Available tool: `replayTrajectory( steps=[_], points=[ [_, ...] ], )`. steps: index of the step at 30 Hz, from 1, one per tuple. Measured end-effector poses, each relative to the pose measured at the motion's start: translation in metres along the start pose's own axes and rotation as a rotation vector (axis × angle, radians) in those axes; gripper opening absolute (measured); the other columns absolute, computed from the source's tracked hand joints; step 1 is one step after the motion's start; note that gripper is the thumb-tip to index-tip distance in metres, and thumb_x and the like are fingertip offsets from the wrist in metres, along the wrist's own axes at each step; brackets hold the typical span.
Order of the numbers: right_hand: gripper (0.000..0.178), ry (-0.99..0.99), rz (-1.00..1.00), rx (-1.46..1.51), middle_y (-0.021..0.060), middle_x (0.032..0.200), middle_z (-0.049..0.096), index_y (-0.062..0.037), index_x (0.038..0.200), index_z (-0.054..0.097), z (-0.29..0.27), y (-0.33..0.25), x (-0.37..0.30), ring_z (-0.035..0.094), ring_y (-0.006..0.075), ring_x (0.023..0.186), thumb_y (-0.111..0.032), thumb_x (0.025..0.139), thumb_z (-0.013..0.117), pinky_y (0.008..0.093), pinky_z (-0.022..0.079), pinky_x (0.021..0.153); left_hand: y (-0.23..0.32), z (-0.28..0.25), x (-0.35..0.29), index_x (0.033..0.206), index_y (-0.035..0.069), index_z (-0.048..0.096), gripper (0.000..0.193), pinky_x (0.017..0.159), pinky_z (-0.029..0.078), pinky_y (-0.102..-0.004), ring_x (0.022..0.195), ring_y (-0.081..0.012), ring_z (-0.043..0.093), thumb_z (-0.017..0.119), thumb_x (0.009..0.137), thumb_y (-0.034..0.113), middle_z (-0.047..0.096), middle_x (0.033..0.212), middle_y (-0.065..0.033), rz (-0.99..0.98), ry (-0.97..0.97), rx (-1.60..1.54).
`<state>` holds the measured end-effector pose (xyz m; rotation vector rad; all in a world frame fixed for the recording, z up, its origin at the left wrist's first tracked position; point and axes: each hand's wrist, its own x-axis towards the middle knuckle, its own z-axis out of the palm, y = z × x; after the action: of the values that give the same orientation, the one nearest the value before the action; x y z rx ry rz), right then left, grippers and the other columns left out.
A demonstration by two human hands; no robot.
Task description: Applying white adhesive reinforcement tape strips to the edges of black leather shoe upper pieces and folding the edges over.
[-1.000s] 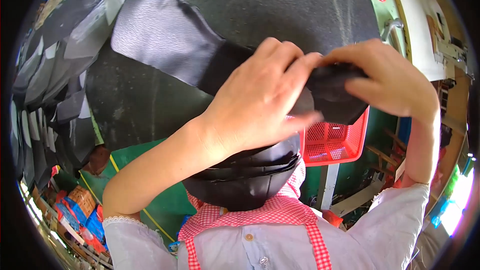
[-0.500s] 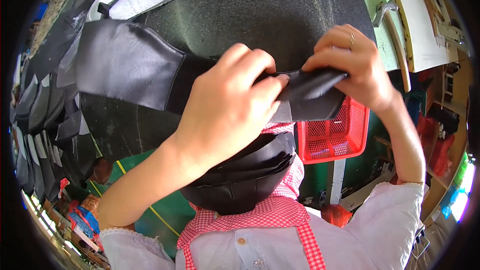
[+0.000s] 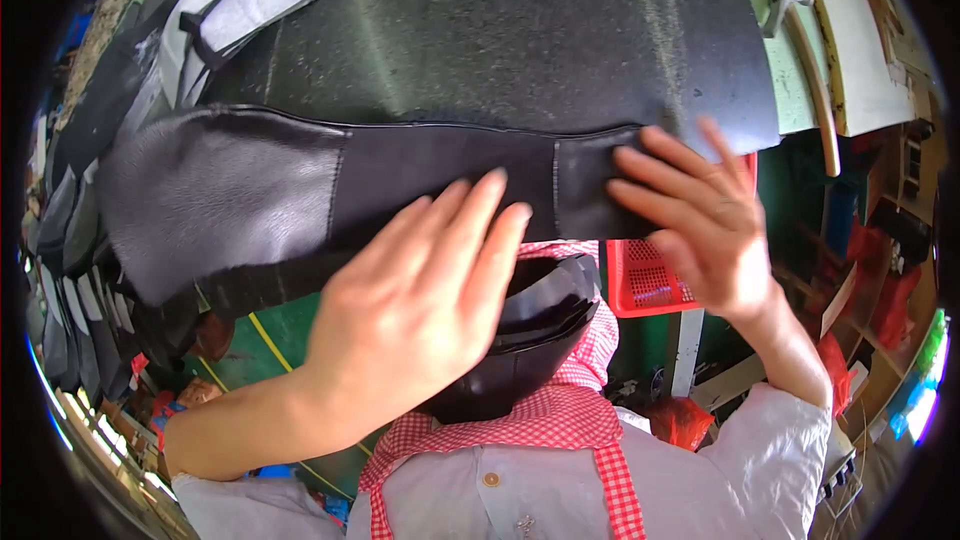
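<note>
A long sewn black leather piece (image 3: 440, 165) lies spread across the dark work board, with a broad shiny panel at its left and seams between its sections. My left hand (image 3: 420, 285) is over its near edge at the middle, fingers stretched out. On its right end rests my right hand (image 3: 700, 205), the fingers spread and slightly blurred. Neither hand grips anything. Several more black leather pieces (image 3: 500, 360) are stacked on my lap, against a red checked apron (image 3: 530, 425).
The dark board (image 3: 510, 40) carries grey and white cut pieces (image 3: 255, 5) at the far left. Many dark pieces (image 3: 75, 230) hang along the left side. A red plastic basket (image 3: 650, 285) sits below the board's right edge. A hammer (image 3: 805, 60) lies at the far right.
The right end of the leather piece was folded and pinched in both hands; now it lies flat. Both hands have let go and opened, the left moving down and left.
</note>
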<state>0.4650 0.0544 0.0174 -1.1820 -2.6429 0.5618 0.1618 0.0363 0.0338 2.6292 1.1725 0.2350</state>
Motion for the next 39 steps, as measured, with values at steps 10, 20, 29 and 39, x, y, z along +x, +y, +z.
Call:
replayTrajectory(
  steps=[10, 20, 29, 39],
  points=[
    [0.057, 0.123, -0.015, 0.068, 0.0038, 0.107, 0.058, -0.0194, 0.127, 0.077, 0.027, -0.047, 0.059, 0.058, 0.0245, 0.094, -0.014, 0.071, 0.086, 0.0409, 0.05, 0.081, -0.056, -0.03, 0.0, 0.125, 0.01, 0.075, 0.056, 0.101, 0.052, -0.0449, 0.126, -0.0323, 0.06, 0.084, 0.069, 0.006, 0.065, 0.133, -0.0093, 0.012, 0.006, -0.115],
    [0.021, -0.331, -0.145, 0.714, 0.0097, 0.099, 0.076, -0.01, 0.114, 0.079, -0.031, -0.019, 0.086, 0.073, 0.0273, 0.082, -0.006, 0.093, 0.077, 0.039, 0.058, 0.071, -0.017, -0.035, -0.063, 0.112, 0.004, 0.078, 0.023, 0.074, 0.059, -0.0305, 0.08, -0.019, 0.077, 0.083, 0.093, 0.016, 0.08, 0.091, -0.0083, -0.363, -0.65, -1.087],
    [0.014, 0.639, -0.178, -0.52, 0.0086, 0.128, 0.07, -0.0108, 0.105, 0.075, -0.015, 0.094, 0.201, 0.062, 0.0286, 0.126, -0.009, 0.091, 0.074, 0.0461, 0.047, 0.107, -0.055, -0.044, -0.044, 0.105, 0.004, 0.075, 0.017, 0.083, 0.059, -0.0359, 0.093, -0.0235, 0.075, 0.08, 0.089, 0.007, 0.077, 0.1, -0.0071, -0.241, -0.015, -0.611],
    [0.011, 0.311, -0.023, 0.416, 0.0108, 0.099, 0.071, -0.0023, 0.107, 0.07, -0.013, 0.009, 0.122, 0.072, 0.023, 0.093, -0.005, 0.097, 0.072, 0.0366, 0.057, 0.089, -0.238, -0.025, 0.023, 0.137, 0.009, 0.072, 0.037, 0.116, 0.043, -0.0355, 0.135, -0.022, 0.062, 0.073, 0.101, 0.019, 0.07, 0.141, -0.0107, -0.395, 0.469, -0.181]
  ],
)
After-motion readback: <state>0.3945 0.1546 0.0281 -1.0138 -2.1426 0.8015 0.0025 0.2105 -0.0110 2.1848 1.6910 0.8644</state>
